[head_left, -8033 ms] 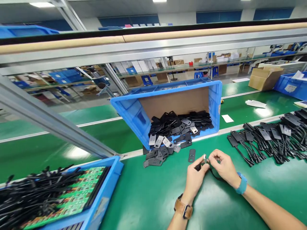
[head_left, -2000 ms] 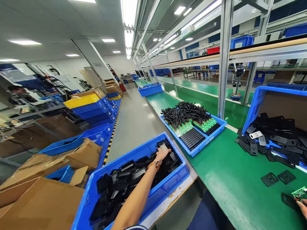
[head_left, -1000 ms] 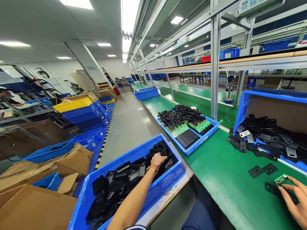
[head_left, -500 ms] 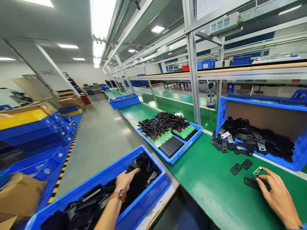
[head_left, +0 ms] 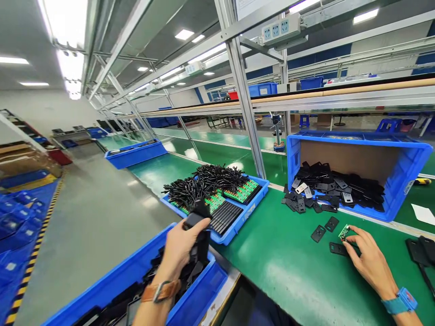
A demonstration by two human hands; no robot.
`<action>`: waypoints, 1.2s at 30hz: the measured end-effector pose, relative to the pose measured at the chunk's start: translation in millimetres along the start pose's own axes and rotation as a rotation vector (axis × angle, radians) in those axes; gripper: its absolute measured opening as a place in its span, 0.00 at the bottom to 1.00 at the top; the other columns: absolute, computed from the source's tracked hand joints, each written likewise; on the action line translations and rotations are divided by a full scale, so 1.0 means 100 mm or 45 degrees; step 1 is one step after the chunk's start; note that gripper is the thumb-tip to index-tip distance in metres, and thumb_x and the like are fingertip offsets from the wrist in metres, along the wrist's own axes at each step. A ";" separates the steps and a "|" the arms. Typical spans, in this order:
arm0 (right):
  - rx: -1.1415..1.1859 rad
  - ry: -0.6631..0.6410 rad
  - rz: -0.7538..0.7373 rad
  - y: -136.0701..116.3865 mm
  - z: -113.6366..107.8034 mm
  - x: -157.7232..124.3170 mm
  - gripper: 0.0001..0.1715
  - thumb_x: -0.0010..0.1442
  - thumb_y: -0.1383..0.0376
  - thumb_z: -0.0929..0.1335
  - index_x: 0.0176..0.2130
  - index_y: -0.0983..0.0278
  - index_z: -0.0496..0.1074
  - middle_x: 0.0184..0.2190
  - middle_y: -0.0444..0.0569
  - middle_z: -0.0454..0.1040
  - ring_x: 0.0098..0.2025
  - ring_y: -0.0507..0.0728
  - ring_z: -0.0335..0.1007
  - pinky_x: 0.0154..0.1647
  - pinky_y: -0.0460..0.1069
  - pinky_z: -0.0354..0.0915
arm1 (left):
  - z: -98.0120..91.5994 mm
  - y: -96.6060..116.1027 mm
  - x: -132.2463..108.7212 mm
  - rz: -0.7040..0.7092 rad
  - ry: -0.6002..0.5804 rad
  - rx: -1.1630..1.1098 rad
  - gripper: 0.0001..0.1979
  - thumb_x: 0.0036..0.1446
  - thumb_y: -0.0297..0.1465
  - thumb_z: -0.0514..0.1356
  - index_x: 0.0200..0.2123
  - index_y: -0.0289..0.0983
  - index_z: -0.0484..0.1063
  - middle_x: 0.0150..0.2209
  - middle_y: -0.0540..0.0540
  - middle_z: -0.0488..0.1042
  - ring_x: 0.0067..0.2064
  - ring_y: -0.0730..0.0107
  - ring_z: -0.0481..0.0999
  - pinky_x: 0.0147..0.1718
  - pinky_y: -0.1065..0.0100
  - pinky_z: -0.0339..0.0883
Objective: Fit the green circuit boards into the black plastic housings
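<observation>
Clutching flat black plastic shells [head_left: 203, 242] in left hand [head_left: 178, 249].
Likely light, stiff, slick; pinching small green circuit board [head_left: 344, 232] by its edges in right hand [head_left: 369, 262].

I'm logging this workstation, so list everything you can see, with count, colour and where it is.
bench: one, green, across the foreground
near bin: one, blue, lower left, holds black parts
tray: one, blue, centre, holds black cables and green boards
tilted bin: one, blue, right, spilling flat black parts
loose plates: three, black, on the bench by the right hand
paper: one, white, far right
power strip: one, white, overhead
circuit board: one, green, at the right fingertips
black pieces: count unclear, black, in the left hand
left hand: brown-strapped watch, above the near bin
right hand: blue wristband, on the bench
</observation>
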State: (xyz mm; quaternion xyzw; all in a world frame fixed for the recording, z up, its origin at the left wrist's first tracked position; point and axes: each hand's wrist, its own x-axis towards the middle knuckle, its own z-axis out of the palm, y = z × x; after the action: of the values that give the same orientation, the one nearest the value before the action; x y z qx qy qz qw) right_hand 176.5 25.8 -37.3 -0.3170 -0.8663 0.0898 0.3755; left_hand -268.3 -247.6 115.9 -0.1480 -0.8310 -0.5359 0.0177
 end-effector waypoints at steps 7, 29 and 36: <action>0.000 -0.013 -0.002 0.00 0.02 0.01 0.10 0.67 0.57 0.64 0.40 0.60 0.71 0.54 0.55 0.70 0.60 0.66 0.64 0.55 0.64 0.67 | 1.64 0.16 -0.48 0.136 -0.712 -0.046 0.17 0.44 0.41 0.66 0.32 0.34 0.73 0.26 0.50 0.73 0.26 0.70 0.69 0.25 0.70 0.62; 0.047 -0.103 0.138 -0.12 -0.01 0.08 0.05 0.68 0.65 0.63 0.39 0.60 0.69 0.54 0.54 0.70 0.62 0.63 0.61 0.56 0.61 0.67 | 2.78 0.28 -0.85 0.805 -0.950 0.391 0.22 0.59 0.31 0.58 0.56 0.32 0.73 0.57 0.31 0.71 0.59 0.50 0.68 0.59 0.53 0.58; 0.051 -0.070 0.107 -0.14 -0.01 0.10 0.05 0.67 0.66 0.63 0.39 0.60 0.69 0.53 0.55 0.71 0.61 0.64 0.63 0.54 0.62 0.69 | 2.78 0.58 -0.86 0.567 -1.148 -0.212 0.20 0.62 0.42 0.56 0.50 0.36 0.76 0.53 0.37 0.74 0.57 0.55 0.71 0.59 0.57 0.61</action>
State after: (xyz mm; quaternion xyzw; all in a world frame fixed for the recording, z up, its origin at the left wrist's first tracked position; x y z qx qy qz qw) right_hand 165.1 20.8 -25.7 -0.3431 -0.8602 0.1316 0.3537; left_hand -134.6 3.9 32.6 -0.5391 -0.6587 -0.4664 -0.2408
